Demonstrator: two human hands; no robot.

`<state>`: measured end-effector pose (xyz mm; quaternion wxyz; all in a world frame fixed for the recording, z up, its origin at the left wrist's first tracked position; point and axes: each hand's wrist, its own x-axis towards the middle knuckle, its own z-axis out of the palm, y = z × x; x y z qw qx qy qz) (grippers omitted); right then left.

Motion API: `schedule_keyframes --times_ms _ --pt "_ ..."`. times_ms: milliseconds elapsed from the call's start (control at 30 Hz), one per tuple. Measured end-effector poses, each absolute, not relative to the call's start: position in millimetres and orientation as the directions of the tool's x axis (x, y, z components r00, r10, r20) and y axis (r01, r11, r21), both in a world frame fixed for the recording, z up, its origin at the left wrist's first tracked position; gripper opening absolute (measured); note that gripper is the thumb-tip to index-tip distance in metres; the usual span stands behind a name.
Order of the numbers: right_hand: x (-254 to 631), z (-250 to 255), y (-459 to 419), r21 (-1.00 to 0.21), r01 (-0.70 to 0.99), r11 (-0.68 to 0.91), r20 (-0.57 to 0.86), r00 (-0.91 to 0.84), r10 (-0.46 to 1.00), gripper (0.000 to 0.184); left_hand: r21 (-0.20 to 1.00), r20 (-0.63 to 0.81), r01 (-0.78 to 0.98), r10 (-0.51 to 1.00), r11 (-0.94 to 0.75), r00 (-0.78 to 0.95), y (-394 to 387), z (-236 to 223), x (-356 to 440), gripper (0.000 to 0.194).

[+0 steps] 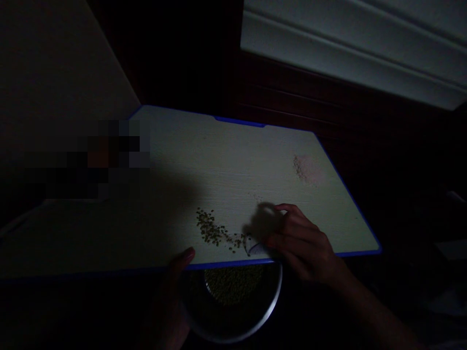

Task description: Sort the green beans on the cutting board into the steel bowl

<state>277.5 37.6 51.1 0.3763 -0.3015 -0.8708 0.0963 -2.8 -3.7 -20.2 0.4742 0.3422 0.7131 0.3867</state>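
Observation:
Small green beans (213, 231) lie scattered on a pale board with a blue rim (233, 160), close to its near edge. Just right of them, my right hand (301, 240) is closed, with a pale curved piece (257, 248) at its fingertips; its kind is unclear. Below the near edge sits a round metal bowl (273, 304), with many green beans in its middle. My left hand (178, 291) is at the bowl's left side and appears to hold it. Its thumb rests on the board's edge, while the other fingers are lost in the dark.
A patch of pale crumbs or grit (306, 169) lies at the board's right side. Behind stand dark wood and a pale slatted panel (328, 53). A blurred-out patch (98, 155) covers the board's far left. The light is very dim.

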Motion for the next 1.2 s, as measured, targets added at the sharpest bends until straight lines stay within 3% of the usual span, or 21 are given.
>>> schedule_keyframes --times_ms 133,300,533,700,867,1033,1200 --pt "279.1 50.7 38.6 -0.418 0.433 0.799 0.584 -0.546 0.601 0.025 0.855 -0.481 0.056 0.829 0.516 -0.284 -2.1 -24.3 0.2 0.047" --pt "278.8 54.6 38.3 -0.429 0.434 0.792 0.564 -0.556 0.61 0.022 0.891 -0.422 0.029 0.852 0.453 -0.31 -7.7 -27.0 6.9 0.046" --pt "280.2 51.8 38.2 -0.449 0.409 0.795 0.582 -0.541 0.607 0.024 0.855 -0.493 0.006 0.819 0.518 -0.294 -1.4 -6.9 9.2 0.05" --pt "277.8 52.7 43.2 -0.439 0.519 0.733 0.618 -0.418 0.666 0.024 0.892 -0.41 0.051 0.851 0.45 -0.328 -0.1 -4.8 11.1 0.041" --pt "270.9 56.3 54.3 -0.36 0.644 0.674 0.594 -0.399 0.699 0.027 0.864 -0.495 -0.094 0.803 0.494 -0.332 -2.8 -3.2 16.8 0.044" --pt "267.9 54.2 59.1 -0.371 0.624 0.688 0.599 -0.406 0.69 0.037 0.853 -0.521 -0.155 0.799 0.498 -0.3 -3.8 11.8 19.5 0.032" --pt "272.3 50.8 55.8 -0.439 0.612 0.658 0.603 -0.341 0.721 0.034 0.839 -0.544 -0.192 0.79 0.509 -0.283 -0.5 15.7 17.9 0.032"
